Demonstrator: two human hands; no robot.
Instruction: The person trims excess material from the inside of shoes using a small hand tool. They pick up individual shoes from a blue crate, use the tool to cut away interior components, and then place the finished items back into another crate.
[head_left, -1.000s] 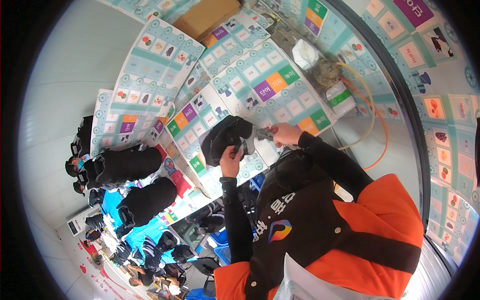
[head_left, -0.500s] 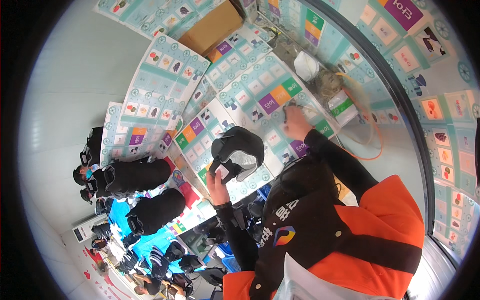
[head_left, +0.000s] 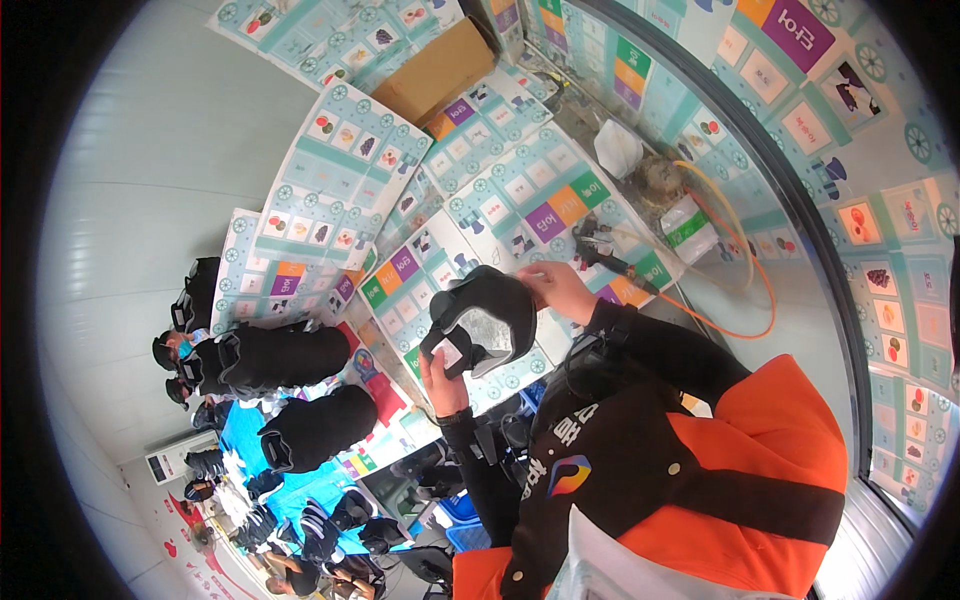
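A black cap-like piece (head_left: 510, 300) with a grey lining is held up over the patterned worktop. My left hand (head_left: 445, 388) is closed on its lower left edge, beside a small white label (head_left: 449, 352). At the upper right edge, my right hand (head_left: 562, 290) has its fingers closed on the rim. Just beyond the right hand, a dark hand tool (head_left: 592, 243) joined to an orange hose (head_left: 712, 329) rests on the worktop (head_left: 500, 238).
Long stacks of nested black pieces (head_left: 285, 360) lie at the left, beside a blue surface (head_left: 285, 470). A cardboard box (head_left: 435, 75) stands at the back. White wrapped items (head_left: 618, 148) lie near a dark rail on the right. Other people are at the far lower left.
My right hand has come off the dark tool, moved nearer and left, and taken the rim of the black piece. The left hand has kept its hold.
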